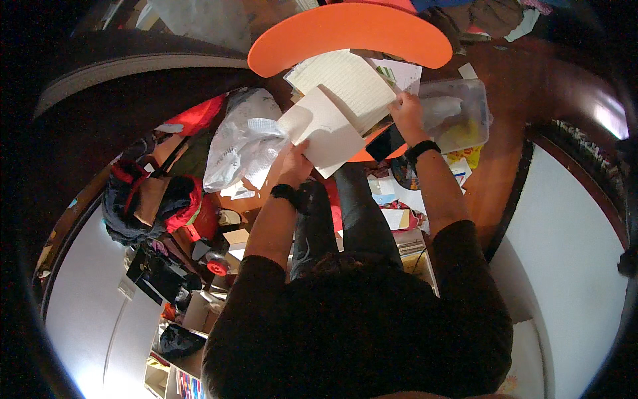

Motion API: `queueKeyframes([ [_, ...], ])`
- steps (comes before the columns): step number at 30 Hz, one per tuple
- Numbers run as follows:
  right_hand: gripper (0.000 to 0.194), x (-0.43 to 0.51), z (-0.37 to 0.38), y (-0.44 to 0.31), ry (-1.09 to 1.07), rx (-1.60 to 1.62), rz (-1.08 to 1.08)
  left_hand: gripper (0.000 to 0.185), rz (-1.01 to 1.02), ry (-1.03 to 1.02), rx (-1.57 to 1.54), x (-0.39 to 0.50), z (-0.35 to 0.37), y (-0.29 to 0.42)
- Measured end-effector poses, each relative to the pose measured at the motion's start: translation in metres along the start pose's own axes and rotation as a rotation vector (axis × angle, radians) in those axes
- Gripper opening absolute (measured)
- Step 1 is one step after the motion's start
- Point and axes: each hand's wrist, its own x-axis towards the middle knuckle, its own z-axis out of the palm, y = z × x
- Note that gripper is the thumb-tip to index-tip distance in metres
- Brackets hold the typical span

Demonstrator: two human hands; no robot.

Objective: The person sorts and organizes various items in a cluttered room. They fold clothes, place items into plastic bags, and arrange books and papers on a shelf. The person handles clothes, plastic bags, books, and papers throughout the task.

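Observation:
My left hand (295,162) grips the near left edge of a whitish sheet or booklet (324,132), which has a fold or second leaf at its near side. My right hand (407,114) holds the right edge of a lined sheet of paper (351,85) that bears faint writing. The whitish sheet overlaps the lined one. Both are above an orange chair (349,30), whose curved backrest faces me. Other papers (398,72) with green print lie beneath, on the seat. A dark smartphone (384,143) lies on the near right of the seat, just below my right hand.
A crumpled white plastic bag (239,144) stands left of the chair. On the right is a clear plastic bin (461,114) with bags in it. A dark red and black bag (154,199) and scattered papers (398,192) lie on the wooden floor (503,95). Shelves (167,369) hold books behind left.

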Motion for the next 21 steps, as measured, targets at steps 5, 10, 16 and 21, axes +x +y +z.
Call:
queueKeyframes([
  [5,0.068,-0.004,0.001,-0.023,0.193,-0.178,-0.179,0.039,-0.123,0.001,-0.101,-0.006,-0.009,0.005],
  [10,0.082,0.006,0.0,-0.065,0.041,-0.228,0.056,0.031,-0.094,0.012,-0.143,-0.02,-0.002,0.007],
  [16,0.046,0.009,-0.005,-0.044,0.179,-0.22,-0.046,0.042,0.017,0.02,0.559,-0.049,0.037,0.031],
  [21,0.028,0.008,-0.002,-0.017,0.047,0.192,-0.138,0.048,-0.026,-0.166,0.625,-0.028,0.038,0.037],
])
